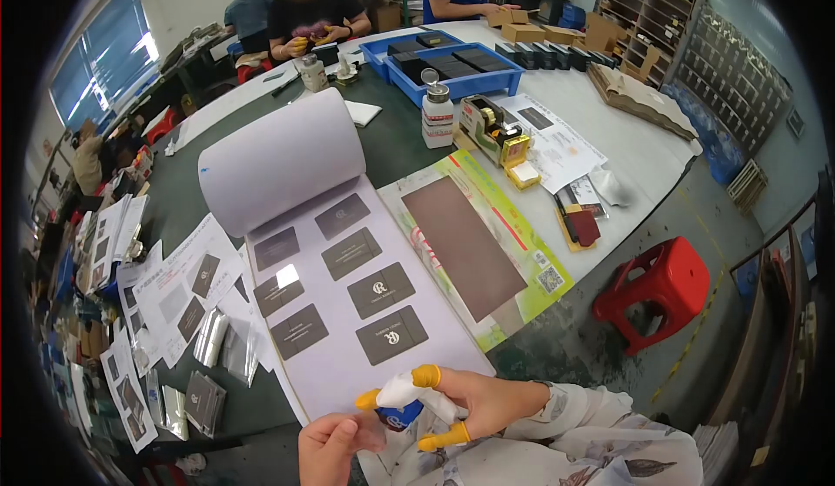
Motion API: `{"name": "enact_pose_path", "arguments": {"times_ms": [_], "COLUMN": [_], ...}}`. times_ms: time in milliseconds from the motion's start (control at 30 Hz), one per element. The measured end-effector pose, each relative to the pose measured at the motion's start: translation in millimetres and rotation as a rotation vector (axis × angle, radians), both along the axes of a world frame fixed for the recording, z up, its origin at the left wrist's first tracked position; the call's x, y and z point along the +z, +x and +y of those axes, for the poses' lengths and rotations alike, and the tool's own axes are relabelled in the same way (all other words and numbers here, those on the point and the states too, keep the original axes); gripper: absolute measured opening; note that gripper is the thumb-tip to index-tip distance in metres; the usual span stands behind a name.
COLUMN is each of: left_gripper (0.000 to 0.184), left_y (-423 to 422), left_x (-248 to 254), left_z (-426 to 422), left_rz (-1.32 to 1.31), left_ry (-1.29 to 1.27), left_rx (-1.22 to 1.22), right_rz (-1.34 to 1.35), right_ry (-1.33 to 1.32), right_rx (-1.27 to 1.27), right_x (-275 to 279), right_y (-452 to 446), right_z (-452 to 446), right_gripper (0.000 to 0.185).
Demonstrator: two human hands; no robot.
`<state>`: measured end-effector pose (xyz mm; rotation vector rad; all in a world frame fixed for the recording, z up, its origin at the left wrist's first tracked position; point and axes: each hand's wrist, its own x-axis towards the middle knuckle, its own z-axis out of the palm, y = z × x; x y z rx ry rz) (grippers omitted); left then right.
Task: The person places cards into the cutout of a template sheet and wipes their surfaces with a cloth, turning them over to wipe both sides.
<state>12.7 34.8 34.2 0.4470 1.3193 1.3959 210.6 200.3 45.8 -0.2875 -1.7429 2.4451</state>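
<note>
Head view: seven dark grey rectangular cards point(381, 290) lie in two columns on our white paper sheet point(337, 305); we'd judge it partly filled, the left column's near spot being bare. Our left hand point(326, 449) has fingertips nearly meeting (clear scrap between? can't tell); our right hand point(487, 402), yellow-tipped, curves wide, no evident load. White curled roll point(278, 160) hides the sheet's far end; flat brown panel point(465, 247) sits alongside.
</note>
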Motion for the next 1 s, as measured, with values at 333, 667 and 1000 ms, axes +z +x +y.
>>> {"name": "enact_pose_path", "arguments": {"times_ms": [333,667,1000], "left_gripper": [0.020,0.024,0.068], "left_y": [11.4,3.3,1.8], "left_x": [22.3,18.0,18.4], "left_z": [15.2,12.3,11.3], "left_rz": [-0.096,-0.194,1.077], "left_ry": [-0.052,-0.036,0.373], "left_rx": [-0.031,-0.119,-0.171], "right_rz": [0.326,0.170,-0.065], "right_ry": [0.141,-0.027,-0.039], "right_rx": [-0.237,-0.119,-0.392], "right_x": [3.7,-12.1,3.1], "right_y": [-0.6,2.7,-16.2], "right_z": [5.1,3.2,-10.4], "right_gripper": [0.081,0.088,0.106]}}
